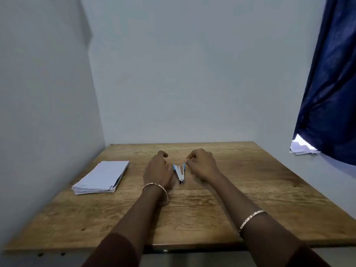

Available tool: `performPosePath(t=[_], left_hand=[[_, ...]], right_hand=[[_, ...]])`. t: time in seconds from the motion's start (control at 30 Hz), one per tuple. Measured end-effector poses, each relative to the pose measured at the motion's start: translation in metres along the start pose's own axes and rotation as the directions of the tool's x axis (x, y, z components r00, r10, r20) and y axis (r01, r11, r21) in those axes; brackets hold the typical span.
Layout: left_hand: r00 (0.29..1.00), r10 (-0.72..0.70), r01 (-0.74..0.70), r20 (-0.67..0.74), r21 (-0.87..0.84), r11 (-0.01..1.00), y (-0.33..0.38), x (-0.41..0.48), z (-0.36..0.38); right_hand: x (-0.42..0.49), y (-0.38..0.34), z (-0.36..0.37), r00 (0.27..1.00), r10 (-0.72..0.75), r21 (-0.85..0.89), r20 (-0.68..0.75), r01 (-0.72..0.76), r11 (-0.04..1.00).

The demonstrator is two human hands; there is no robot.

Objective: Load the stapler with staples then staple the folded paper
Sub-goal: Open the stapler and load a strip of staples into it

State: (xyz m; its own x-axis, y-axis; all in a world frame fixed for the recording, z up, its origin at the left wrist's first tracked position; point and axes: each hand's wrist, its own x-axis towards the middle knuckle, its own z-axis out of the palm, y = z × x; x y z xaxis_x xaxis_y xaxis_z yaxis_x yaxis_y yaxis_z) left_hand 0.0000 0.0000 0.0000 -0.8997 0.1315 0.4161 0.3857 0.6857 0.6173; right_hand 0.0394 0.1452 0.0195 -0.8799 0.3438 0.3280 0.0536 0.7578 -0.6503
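A small blue and silver stapler [180, 173] lies swung open in a V on the wooden table [192, 209], its hinge end toward me. My left hand [159, 169] rests on the left arm of the stapler and holds it down. My right hand [201, 163] is at the right arm, with thumb and forefinger pinched together just above its blue tip. What they pinch is too small to make out. A stack of folded white paper [101, 177] lies on the table to the left, apart from both hands.
Grey walls close in the table at the back and left. A dark blue curtain [331, 83] hangs at the right, with loose white papers [302, 147] on a ledge under it. A bangle circles each wrist.
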Motion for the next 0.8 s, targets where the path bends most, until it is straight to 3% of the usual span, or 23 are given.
performPosePath(t=[0.13,0.33,0.47,0.57,0.67,0.8], left_hand=[[0.999,-0.014,0.014,0.039,0.002,1.000,-0.009,0.021,0.012],[0.998,-0.022,0.024,0.051,-0.039,0.999,-0.016,0.037,0.031],[0.998,0.004,-0.001,0.061,-0.054,0.999,-0.022,0.044,0.038],[0.998,-0.020,0.030,0.066,-0.162,0.986,-0.022,0.045,0.039],[0.995,-0.040,0.065,0.092,-0.294,0.953,-0.020,0.047,0.041],[0.977,0.046,0.038,0.210,-0.380,0.924,-0.015,0.047,0.047]], right_hand=[[0.019,-0.002,0.017,0.998,0.055,-0.139,0.043,-0.048,0.989],[0.031,0.002,0.032,0.994,0.086,-0.179,0.069,-0.073,0.981],[0.032,0.006,0.033,0.997,0.074,-0.085,0.026,-0.071,0.994],[0.032,0.008,0.032,0.998,0.057,-0.035,0.001,-0.057,0.998],[0.032,0.011,0.034,0.990,0.063,0.063,-0.123,-0.055,0.996],[0.035,0.019,0.032,0.962,0.091,0.281,-0.257,-0.016,0.960]])
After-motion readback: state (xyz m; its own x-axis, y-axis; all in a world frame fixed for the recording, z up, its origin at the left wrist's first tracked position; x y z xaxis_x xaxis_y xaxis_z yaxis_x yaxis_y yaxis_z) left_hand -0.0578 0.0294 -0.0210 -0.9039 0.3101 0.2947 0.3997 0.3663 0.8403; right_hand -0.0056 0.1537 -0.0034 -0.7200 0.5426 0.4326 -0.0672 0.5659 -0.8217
